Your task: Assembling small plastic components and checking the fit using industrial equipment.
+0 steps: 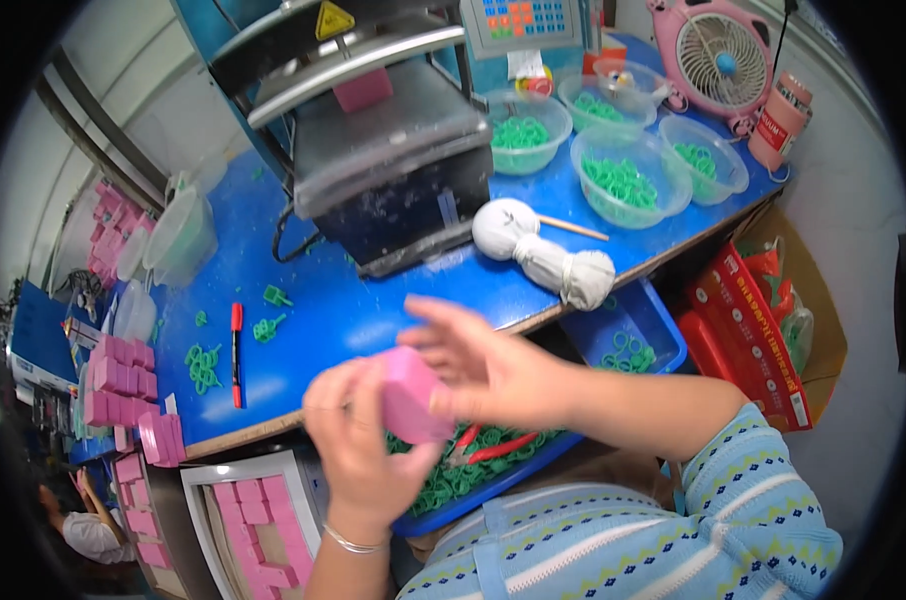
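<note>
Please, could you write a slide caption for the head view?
Pink block in the left grip, above a blue tray of green pieces and red-handled pliers.

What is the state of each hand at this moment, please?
Left hand: closed on the pink block, holding it.
Right hand: open, close beside the block; whether it touches the block cannot be told.

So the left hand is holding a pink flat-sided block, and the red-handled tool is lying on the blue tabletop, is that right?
Not quite: the head view shows the red-handled tool lying on green plastic pieces in the blue tray, not on the blue tabletop. The left hand is indeed holding the pink flat-sided block.
</note>
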### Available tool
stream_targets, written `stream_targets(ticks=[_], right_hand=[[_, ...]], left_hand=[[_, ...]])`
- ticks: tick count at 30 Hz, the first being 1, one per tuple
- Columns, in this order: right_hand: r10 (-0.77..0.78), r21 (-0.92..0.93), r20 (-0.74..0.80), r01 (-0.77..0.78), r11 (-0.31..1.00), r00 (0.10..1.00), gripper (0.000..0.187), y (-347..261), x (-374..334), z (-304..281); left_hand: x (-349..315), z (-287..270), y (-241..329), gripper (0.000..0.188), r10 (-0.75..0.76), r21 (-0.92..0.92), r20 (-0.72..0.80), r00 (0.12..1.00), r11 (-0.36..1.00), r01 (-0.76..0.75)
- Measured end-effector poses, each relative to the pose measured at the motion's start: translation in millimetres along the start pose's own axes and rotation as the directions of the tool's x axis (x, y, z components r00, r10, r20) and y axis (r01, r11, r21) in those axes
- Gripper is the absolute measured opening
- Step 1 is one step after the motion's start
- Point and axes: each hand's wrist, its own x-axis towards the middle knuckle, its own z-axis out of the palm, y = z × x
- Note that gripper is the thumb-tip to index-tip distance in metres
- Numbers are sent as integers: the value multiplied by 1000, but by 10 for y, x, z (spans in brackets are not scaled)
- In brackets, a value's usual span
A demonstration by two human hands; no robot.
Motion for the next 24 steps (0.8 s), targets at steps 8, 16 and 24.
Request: stream_targets(ticks=[8, 16, 24], right_hand=[[150, 201, -217, -106, 974, 965, 49, -1042, 745, -593], [156, 192, -75, -140, 971, 985, 46, -883, 75, -221], [346, 321, 405, -486, 813, 846, 75, -575, -223, -298]], left_hand=[[268, -149, -369, 80, -278, 93, 364, 889, 961, 262], [62, -313, -499, 73, -648, -548, 237, 724, 526, 651], [389, -355, -133, 97, -127, -229, -155, 980, 969, 90]])
